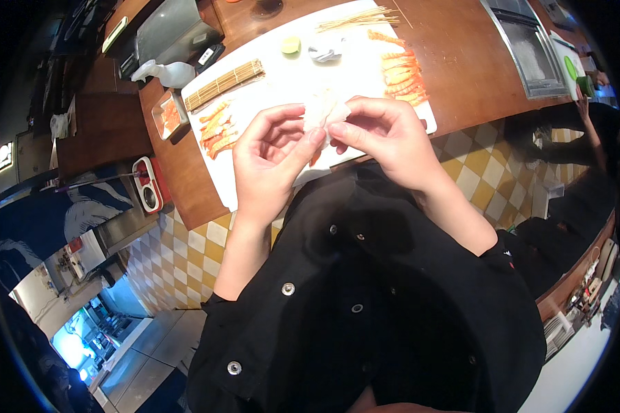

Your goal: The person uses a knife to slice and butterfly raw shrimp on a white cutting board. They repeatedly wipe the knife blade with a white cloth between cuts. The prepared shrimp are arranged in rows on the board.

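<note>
A crumpled piece of thin white paper or cloth [324,109] is pinched between the fingertips of my left hand [273,155] and my right hand [390,137], above the near edge of a white cutting board [268,67]. Something orange shows just under my fingers, mostly hidden. Cooked orange shrimp [218,130] lie on the board left of my left hand, and a row of more shrimp [403,77] is beyond my right hand. A bamboo rolling mat [225,85], thin wooden skewers [359,19], a cut lime [291,45] and a crumpled grey-white cloth [324,51] also rest there.
Left of the board stand a metal tray of orange pieces [169,116] and a white spray bottle [173,73] on the wooden counter [470,62]. A metal-framed basin [527,57] is set at the right. Another person's arm [589,121] is at the far right.
</note>
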A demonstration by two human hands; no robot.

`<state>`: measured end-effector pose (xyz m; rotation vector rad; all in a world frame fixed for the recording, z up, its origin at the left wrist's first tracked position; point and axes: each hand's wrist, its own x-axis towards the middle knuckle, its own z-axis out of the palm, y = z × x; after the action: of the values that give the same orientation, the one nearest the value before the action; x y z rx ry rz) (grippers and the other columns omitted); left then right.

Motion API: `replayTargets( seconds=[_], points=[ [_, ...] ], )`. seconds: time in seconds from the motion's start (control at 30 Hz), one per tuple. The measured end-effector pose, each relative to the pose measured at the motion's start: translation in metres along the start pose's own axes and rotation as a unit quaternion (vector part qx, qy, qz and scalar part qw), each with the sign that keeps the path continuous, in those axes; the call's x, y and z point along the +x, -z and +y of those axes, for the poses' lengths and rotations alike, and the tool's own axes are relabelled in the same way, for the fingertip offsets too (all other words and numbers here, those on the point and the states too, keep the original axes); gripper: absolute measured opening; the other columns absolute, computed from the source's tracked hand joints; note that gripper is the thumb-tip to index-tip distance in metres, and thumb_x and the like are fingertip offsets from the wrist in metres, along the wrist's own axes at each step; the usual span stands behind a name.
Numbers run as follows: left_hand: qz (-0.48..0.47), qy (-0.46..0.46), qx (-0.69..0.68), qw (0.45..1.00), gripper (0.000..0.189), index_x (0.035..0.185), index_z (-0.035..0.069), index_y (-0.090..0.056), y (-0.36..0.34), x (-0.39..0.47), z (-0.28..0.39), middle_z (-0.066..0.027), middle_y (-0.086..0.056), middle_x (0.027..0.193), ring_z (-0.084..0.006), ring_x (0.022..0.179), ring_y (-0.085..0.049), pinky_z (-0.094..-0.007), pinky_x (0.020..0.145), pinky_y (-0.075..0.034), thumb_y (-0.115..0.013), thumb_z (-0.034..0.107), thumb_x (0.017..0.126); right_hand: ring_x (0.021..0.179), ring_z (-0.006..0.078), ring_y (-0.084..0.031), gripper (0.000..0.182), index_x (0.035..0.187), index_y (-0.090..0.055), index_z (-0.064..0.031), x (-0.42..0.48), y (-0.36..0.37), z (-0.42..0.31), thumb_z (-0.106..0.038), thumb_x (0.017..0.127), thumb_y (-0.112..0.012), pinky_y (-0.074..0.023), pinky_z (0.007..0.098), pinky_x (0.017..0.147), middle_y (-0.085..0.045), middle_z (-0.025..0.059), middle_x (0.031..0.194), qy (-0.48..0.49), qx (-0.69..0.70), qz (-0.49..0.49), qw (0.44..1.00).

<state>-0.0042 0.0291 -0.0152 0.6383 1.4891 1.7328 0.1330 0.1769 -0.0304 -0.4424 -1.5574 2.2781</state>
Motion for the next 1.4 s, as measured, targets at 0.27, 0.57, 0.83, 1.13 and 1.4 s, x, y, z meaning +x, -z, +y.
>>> replayTargets(
  seconds=[0.27,0.57,0.83,1.13,1.4],
  points=[
    [-0.032,0.037,-0.09,0.995,0.046,0.135,-0.006,-0.053,0.001,-0.003,0.013,-0.0159,-0.074,0.105,-0.0169,0.099,-0.074,-0.0275,0.091,-0.06,-0.074,-0.006,0.094,0.088,0.0112,-0.069,0.015,0.11,-0.071,0.0039,-0.011,-0.006,-0.015,-0.008,0.102,-0.07,-0.0576,0.0265,0.083,-0.073,0.0061,0.1,-0.041,0.075,-0.011,0.996],
    [-0.039,-0.002,-0.037,0.999,0.041,0.13,-0.005,-0.057,0.007,-0.013,0.015,-0.0129,-0.074,0.103,-0.0169,0.1,-0.074,-0.0286,0.09,-0.057,-0.075,-0.006,0.094,0.092,0.0118,-0.069,0.014,0.109,-0.072,0.0029,-0.017,-0.012,-0.015,-0.009,0.101,-0.07,-0.0578,0.027,0.084,-0.072,0.0062,0.102,-0.034,0.077,-0.025,0.996],
    [0.054,-0.249,0.235,0.938,0.049,0.128,-0.001,-0.061,-0.006,-0.022,0.019,-0.0121,-0.073,0.114,-0.0211,0.1,-0.077,-0.031,0.093,-0.058,-0.084,-0.006,0.085,0.095,0.0152,-0.07,0.014,0.106,-0.075,0.0049,-0.021,-0.026,-0.011,-0.001,0.093,-0.076,-0.0566,0.0286,0.084,-0.071,0.008,0.103,0.117,-0.113,0.057,0.985],
    [0.047,-0.237,0.321,0.916,0.049,0.129,0.001,-0.059,-0.011,-0.019,0.016,-0.0123,-0.077,0.109,-0.0211,0.096,-0.079,-0.0315,0.084,-0.061,-0.083,-0.001,0.086,0.089,0.0242,-0.072,0.02,0.104,-0.076,0.0047,-0.026,-0.023,-0.015,0.0,0.085,-0.08,-0.0557,0.0311,0.078,-0.071,0.0133,0.097,0.225,-0.354,0.072,0.905],
    [0.05,-0.222,0.286,0.931,0.047,0.12,0.002,-0.052,-0.015,-0.018,0.013,-0.0092,-0.072,0.098,-0.017,0.089,-0.075,-0.0302,0.082,-0.06,-0.08,-0.005,0.084,0.089,0.021,-0.072,0.019,0.105,-0.077,0.0029,-0.03,-0.019,-0.016,-0.002,0.086,-0.08,-0.0559,0.0299,0.078,-0.073,0.012,0.098,0.189,-0.317,0.064,0.927]
  ],
)
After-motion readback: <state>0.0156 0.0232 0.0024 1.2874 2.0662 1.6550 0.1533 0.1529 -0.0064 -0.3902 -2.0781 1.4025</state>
